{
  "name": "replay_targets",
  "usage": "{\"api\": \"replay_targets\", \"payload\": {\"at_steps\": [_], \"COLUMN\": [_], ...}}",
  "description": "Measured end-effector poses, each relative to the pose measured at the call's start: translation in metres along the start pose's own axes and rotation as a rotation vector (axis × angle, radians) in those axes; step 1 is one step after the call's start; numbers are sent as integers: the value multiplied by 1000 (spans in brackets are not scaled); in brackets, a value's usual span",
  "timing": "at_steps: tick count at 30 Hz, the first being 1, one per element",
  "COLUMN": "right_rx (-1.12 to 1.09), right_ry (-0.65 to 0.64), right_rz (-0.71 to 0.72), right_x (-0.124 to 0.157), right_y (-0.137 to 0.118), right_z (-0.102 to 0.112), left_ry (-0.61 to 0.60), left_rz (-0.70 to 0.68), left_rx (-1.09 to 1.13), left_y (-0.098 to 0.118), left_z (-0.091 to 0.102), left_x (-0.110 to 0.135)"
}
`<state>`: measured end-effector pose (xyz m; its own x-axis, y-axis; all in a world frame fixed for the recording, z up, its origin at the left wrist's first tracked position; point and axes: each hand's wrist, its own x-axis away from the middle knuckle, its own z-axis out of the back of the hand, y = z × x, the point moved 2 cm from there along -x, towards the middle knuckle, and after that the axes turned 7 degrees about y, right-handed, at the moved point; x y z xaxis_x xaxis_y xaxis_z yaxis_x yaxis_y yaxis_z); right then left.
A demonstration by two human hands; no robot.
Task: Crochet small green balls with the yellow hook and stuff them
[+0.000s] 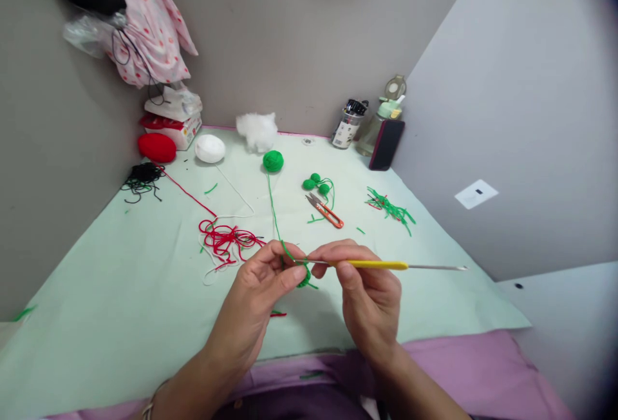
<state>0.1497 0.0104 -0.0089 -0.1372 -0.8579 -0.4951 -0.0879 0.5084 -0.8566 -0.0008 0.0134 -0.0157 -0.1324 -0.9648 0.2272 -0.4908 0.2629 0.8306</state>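
My left hand [263, 281] pinches a small green crochet piece [304, 276] between thumb and fingers. My right hand [364, 291] is closed around a yellow-handled crochet hook [381, 265], whose metal tip reaches into the green piece while the other metal end points right. A green strand [273, 204] runs from the piece up to a green yarn ball [273, 160] farther back on the pale green table cover [120, 278].
A red and white yarn tangle [226, 239] lies left of my hands. Orange snips [324, 209], small green crochet balls [316, 183], green scraps [391, 207], red ball [157, 147], white ball [210, 148], stuffing [257, 129], black yarn [142, 178], phone [386, 143] and bottle [381, 117] sit behind.
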Motion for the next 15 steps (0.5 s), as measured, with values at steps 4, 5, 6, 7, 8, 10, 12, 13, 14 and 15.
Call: {"api": "replay_targets", "payload": {"at_steps": [4,5,6,7,8,10,12,13,14,15], "right_rx": [10,11,10,7,2,-8,-16,-13,-6,4], "right_ry": [-1,2,9,17,28,46,47,42,37,32], "right_rz": [16,19,25,34,46,66,75,74,72,67], "right_x": [0,0,1,1,1,0,0,0,0,0], "right_y": [1,1,1,1,1,0,0,0,0,0], "right_z": [2,2,3,4,4,5,6,6,6,6], "left_ry": [18,25,33,43,53,69,69,68,65,63], "left_rz": [-9,-7,-4,-4,-4,-3,-4,-6,-8,-9], "left_rx": [-24,-26,-27,-25,-23,-19,-17,-17,-18,-19], "left_y": [-1,-1,-1,0,0,1,2,2,2,2], "left_z": [1,1,2,2,2,3,3,3,3,3], "left_x": [1,1,0,0,0,-1,-1,-1,-1,-1]}}
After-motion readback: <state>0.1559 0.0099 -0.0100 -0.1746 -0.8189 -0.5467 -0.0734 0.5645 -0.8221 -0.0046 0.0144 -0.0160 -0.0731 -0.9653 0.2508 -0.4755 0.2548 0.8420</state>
